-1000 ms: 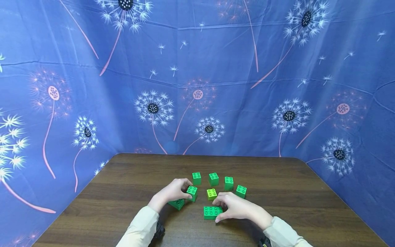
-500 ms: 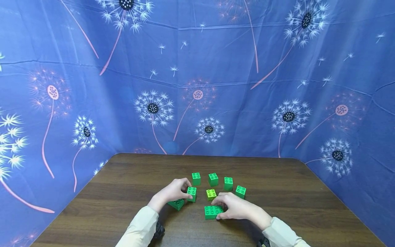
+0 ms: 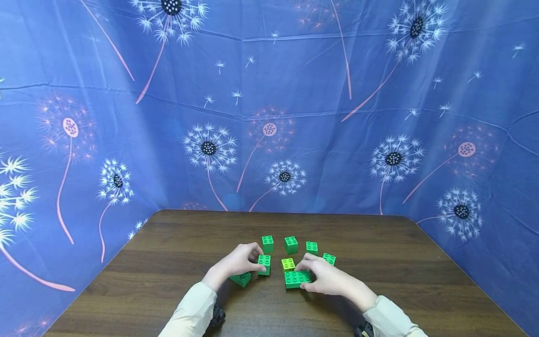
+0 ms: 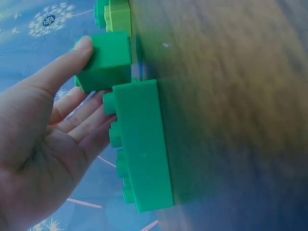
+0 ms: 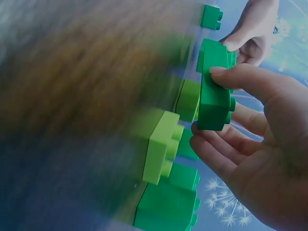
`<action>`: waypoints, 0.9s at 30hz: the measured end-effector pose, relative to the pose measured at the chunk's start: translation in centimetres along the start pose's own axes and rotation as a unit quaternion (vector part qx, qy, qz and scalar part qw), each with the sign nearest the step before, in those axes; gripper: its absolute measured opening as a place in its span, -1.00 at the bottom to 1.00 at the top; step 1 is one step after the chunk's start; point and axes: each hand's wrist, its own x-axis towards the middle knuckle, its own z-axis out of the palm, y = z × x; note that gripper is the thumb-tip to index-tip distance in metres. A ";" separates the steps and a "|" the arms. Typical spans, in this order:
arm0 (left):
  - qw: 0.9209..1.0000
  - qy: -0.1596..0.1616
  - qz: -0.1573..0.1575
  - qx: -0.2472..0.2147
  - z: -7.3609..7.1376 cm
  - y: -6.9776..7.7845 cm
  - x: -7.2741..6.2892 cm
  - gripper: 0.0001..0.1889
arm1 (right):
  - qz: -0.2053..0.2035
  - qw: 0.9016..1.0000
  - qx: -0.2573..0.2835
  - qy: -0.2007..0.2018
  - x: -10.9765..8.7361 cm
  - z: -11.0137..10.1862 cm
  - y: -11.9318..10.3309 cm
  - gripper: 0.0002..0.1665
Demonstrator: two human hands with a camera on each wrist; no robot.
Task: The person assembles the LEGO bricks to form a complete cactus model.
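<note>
Right wrist view: a long green brick [image 5: 214,91] is pinched between the thumb and fingers of the right hand [image 5: 267,156], clear of the table [image 3: 269,318]. Against the earlier head frames, brick and hand have shifted rightward and up the picture, bringing the brick just in front of a lime brick [image 3: 288,264]. Left of that grip, the left hand [image 3: 236,260] grasps a small green brick [image 3: 264,265], nudged slightly rightward. Another long brick [image 3: 241,279] lies beneath this hand. Beyond both grips, four green bricks [image 3: 290,245] stand in an arc.
</note>
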 end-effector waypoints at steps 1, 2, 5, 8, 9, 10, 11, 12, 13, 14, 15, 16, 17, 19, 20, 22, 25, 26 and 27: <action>1.000 0.002 0.003 0.002 0.0 0.0 0.0 -0.65 | -0.004 1.000 0.000 0.003 0.0 -0.1 0.1 -0.65; 1.000 0.004 0.006 0.002 0.0 0.1 0.0 -0.65 | -0.004 1.000 0.001 0.006 0.0 -0.1 0.1 -0.65; 1.000 0.006 0.011 -0.001 0.1 0.2 -0.1 -0.64 | -0.023 0.999 -0.010 0.025 -0.1 -0.3 0.5 -0.64; 1.000 0.001 0.013 -0.005 0.2 0.4 -0.1 -0.63 | -0.034 0.998 -0.018 0.043 -0.2 -0.4 1.0 -0.65; 1.000 0.000 0.015 -0.006 0.2 0.5 -0.1 -0.63 | -0.036 0.998 -0.019 0.047 -0.2 -0.5 1.1 -0.66; 1.000 -0.001 0.016 -0.006 0.2 0.7 -0.1 -0.63 | -0.035 0.998 -0.017 0.048 -0.2 -0.5 1.3 -0.66; 1.000 -0.002 0.017 -0.005 0.2 0.8 -0.2 -0.63 | -0.031 0.998 -0.012 0.047 -0.2 -0.6 1.5 -0.66; 1.000 -0.001 0.019 -0.003 0.3 0.9 -0.2 -0.63 | -0.029 0.999 -0.008 0.046 -0.2 -0.7 1.7 -0.66; 1.000 -0.001 0.019 -0.002 0.3 1.0 -0.2 -0.62 | -0.027 0.999 -0.005 0.045 -0.2 -0.7 1.9 -0.65; 1.000 -0.002 0.017 -0.002 0.3 1.1 -0.2 -0.62 | -0.025 0.999 -0.001 0.044 -0.2 -0.8 2.0 -0.65; 1.000 -0.003 0.016 -0.002 0.4 1.1 -0.2 -0.62 | -0.025 0.999 0.002 0.044 -0.2 -0.8 2.2 -0.65; 1.000 -0.005 0.015 -0.001 0.4 1.2 -0.2 -0.62 | -0.026 0.999 0.001 0.046 -0.3 -0.9 2.3 -0.64; 1.000 -0.006 0.012 -0.001 0.4 1.2 -0.2 -0.62 | -0.026 0.998 0.001 0.048 -0.3 -0.9 2.5 -0.64; 1.000 -0.009 0.012 0.000 0.6 1.2 -0.2 -0.62 | -0.026 0.998 0.000 0.052 -0.4 -1.0 2.6 -0.64; 1.000 -0.009 0.012 0.001 0.6 1.3 -0.2 -0.63 | -0.026 0.998 -0.002 0.054 -0.4 -1.1 2.7 -0.64; 1.000 -0.010 0.014 0.004 0.8 1.4 -0.2 -0.63 | -0.026 0.998 -0.007 0.057 -0.5 -1.2 2.8 -0.64; 1.000 -0.011 0.015 0.005 0.9 1.8 -0.2 -0.64 | -0.032 0.997 -0.014 0.068 -0.6 -1.4 2.8 -0.65; 1.000 -0.013 0.015 0.003 1.0 1.9 -0.2 -0.64 | -0.035 0.997 -0.014 0.071 -0.7 -1.4 2.8 -0.66; 1.000 -0.015 0.015 0.003 1.1 2.0 -0.2 -0.65 | -0.038 0.996 -0.016 0.076 -0.7 -1.5 2.8 -0.66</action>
